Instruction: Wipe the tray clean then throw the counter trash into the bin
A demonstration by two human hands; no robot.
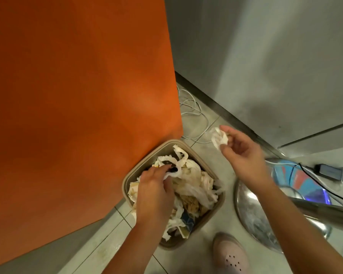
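A tan square bin (204,167) stands on the floor against an orange surface, heaped with crumpled white paper and plastic trash (194,182). My left hand (154,192) reaches down into the bin, its fingers closed on a twisted white plastic strip (174,174) at the top of the heap. My right hand (240,149) is raised to the right of the bin and pinches a crumpled white tissue (219,137) between thumb and fingers, above the floor tiles. No tray is in view.
The orange panel (77,95) fills the left. White cables (192,111) lie on the tiles behind the bin. A round metal stand base (251,210), a blue dish (305,182), a black adapter (329,171) and a pink shoe (232,254) crowd the floor to the right.
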